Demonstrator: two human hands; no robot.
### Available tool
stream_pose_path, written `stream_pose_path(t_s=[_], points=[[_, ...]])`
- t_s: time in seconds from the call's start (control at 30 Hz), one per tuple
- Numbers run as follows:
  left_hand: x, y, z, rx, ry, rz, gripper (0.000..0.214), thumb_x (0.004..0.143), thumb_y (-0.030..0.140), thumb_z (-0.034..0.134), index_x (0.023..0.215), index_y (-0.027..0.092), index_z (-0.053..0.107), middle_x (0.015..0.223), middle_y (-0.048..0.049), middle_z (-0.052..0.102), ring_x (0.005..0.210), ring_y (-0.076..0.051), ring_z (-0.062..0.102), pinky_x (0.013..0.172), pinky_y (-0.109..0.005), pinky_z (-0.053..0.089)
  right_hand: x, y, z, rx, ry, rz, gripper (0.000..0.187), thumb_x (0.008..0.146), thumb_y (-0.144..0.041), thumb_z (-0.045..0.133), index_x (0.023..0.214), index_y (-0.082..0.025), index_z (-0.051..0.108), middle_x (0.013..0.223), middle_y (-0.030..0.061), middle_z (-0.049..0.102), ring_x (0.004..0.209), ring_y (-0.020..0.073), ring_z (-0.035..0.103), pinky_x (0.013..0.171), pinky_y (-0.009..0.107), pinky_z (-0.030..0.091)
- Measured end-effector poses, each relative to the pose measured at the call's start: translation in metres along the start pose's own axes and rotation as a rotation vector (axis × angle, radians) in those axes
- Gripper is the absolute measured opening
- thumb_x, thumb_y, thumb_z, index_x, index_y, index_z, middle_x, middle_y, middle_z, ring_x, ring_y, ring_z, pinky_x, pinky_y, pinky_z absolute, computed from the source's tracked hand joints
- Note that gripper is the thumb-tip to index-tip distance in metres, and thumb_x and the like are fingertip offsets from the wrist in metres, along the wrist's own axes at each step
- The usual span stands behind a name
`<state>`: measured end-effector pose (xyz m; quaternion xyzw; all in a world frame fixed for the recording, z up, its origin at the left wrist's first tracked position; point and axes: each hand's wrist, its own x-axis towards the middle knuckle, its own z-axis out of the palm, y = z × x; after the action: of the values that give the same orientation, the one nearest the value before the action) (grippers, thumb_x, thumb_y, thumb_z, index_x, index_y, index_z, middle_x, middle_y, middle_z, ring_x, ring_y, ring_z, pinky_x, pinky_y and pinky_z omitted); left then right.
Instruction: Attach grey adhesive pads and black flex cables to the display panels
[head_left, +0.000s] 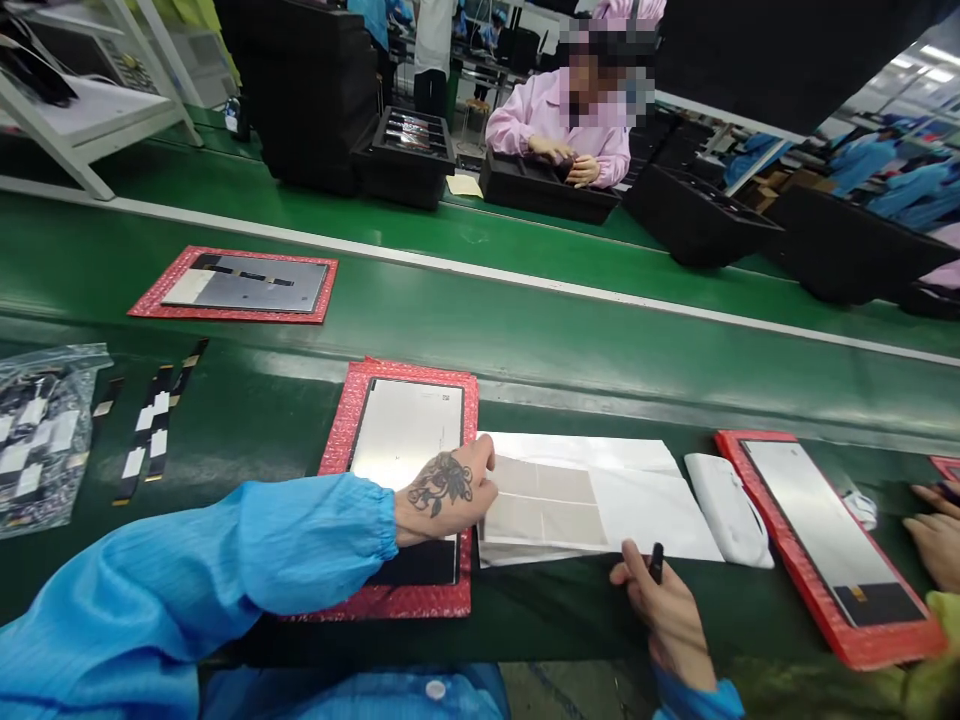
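Note:
My left hand (450, 488) reaches across a flat display panel (409, 425) that lies on red bubble wrap (341, 440). Its fingers are curled together at the left edge of a white sheet (652, 490), beside beige rectangular patches (566, 485). Whatever is between those fingertips is hidden. Near the sheet's lower edge, my right hand (671, 615) is closed around a slim black tool (657, 563). Only the tool's end shows, so I cannot tell its kind.
A white rounded object (727, 510) and another panel (825, 520) on red wrap lie right. Black flex cables (157, 425) and a plastic bag (45, 430) are left. Another wrapped panel (255, 285) lies farther back. Across the bench, a person in pink works at a black tray (551, 190).

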<state>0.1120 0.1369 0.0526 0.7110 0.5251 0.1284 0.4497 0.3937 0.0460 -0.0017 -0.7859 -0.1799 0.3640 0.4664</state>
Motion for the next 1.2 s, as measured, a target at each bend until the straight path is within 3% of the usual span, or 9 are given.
stream_pose_path(t_s=[0.13,0.27,0.33,0.43,0.53,0.63,0.7,0.9,1.2], points=[[0.000,-0.009,0.008,0.302,-0.027,0.293,0.022,0.086,0.011,0.045,0.098,0.016,0.063,0.101,-0.0108,0.066,0.091,-0.024,0.061,0.081,-0.036,0.047,-0.002,-0.016,-0.033,0.104,0.060,0.006,0.039,0.030,-0.046,0.090,0.049,-0.020,0.069,0.046,-0.0006,0.057,0.038,0.0082,0.040,0.029,0.019,0.031],[0.017,-0.013,0.027,0.685,-0.102,0.714,0.042,0.096,0.045,0.054,0.130,0.023,0.062,0.147,-0.0135,0.052,0.136,-0.037,0.044,0.109,-0.054,0.035,0.000,-0.034,-0.036,0.259,0.072,-0.068,0.046,0.033,-0.063,0.087,0.055,-0.025,0.072,0.055,-0.0017,0.059,0.053,0.0119,0.055,0.045,0.021,0.054],[0.020,-0.017,0.037,0.751,-0.133,0.713,0.060,0.090,0.063,0.053,0.138,0.027,0.057,0.151,-0.0132,0.048,0.140,-0.039,0.039,0.113,-0.059,0.028,0.006,-0.036,-0.023,0.266,0.006,-0.063,0.054,0.039,-0.068,0.086,0.063,-0.021,0.076,0.051,-0.0038,0.053,0.045,0.0070,0.046,0.036,0.015,0.045],[0.012,-0.023,0.051,0.774,-0.117,0.656,0.064,0.089,0.067,0.053,0.138,0.027,0.058,0.146,-0.0149,0.054,0.135,-0.039,0.047,0.112,-0.058,0.029,0.015,-0.034,0.001,0.260,-0.098,-0.040,0.055,0.041,-0.065,0.088,0.061,-0.016,0.075,0.042,-0.0081,0.041,0.035,0.0018,0.028,0.026,0.012,0.027],[0.005,-0.015,0.062,0.757,-0.093,0.644,0.063,0.086,0.062,0.061,0.130,0.018,0.064,0.136,-0.0185,0.062,0.127,-0.038,0.055,0.110,-0.053,0.034,0.024,-0.033,0.016,0.256,-0.148,-0.046,0.054,0.035,-0.059,0.093,0.063,-0.016,0.075,0.048,-0.0037,0.055,0.043,0.0070,0.049,0.036,0.014,0.046],[0.019,0.007,0.066,0.688,-0.072,0.652,0.055,0.087,0.056,0.063,0.125,0.016,0.067,0.135,-0.0191,0.062,0.127,-0.035,0.055,0.111,-0.048,0.036,0.030,-0.032,0.017,0.238,-0.149,-0.072,0.055,0.031,-0.048,0.097,0.071,-0.017,0.076,0.063,-0.0002,0.068,0.056,0.0129,0.062,0.048,0.019,0.058],[0.044,0.022,0.066,0.612,-0.099,0.687,0.054,0.086,0.052,0.067,0.130,0.021,0.063,0.145,-0.0165,0.055,0.136,-0.035,0.047,0.115,-0.050,0.032,0.032,-0.031,0.014,0.229,-0.135,-0.101,0.052,0.034,-0.045,0.097,0.072,-0.017,0.075,0.069,0.0002,0.071,0.061,0.0152,0.067,0.053,0.020,0.061],[0.119,0.038,0.067,0.524,-0.411,0.697,0.089,0.077,0.047,0.076,0.153,0.021,0.037,0.163,-0.0119,0.027,0.151,-0.039,0.015,0.118,-0.065,0.009,0.032,-0.020,0.016,0.205,-0.111,-0.179,0.044,0.049,-0.038,0.095,0.077,-0.017,0.069,0.068,0.0009,0.074,0.061,0.0190,0.072,0.059,0.025,0.063],[0.135,0.026,0.077,0.433,-0.426,0.697,0.092,0.070,0.057,0.078,0.149,0.022,0.045,0.163,-0.0119,0.026,0.151,-0.044,0.011,0.119,-0.062,-0.001,0.031,-0.013,0.022,0.165,-0.096,-0.234,0.037,0.056,-0.037,0.092,0.077,-0.018,0.067,0.072,-0.0003,0.075,0.069,0.0191,0.072,0.068,0.028,0.063]])
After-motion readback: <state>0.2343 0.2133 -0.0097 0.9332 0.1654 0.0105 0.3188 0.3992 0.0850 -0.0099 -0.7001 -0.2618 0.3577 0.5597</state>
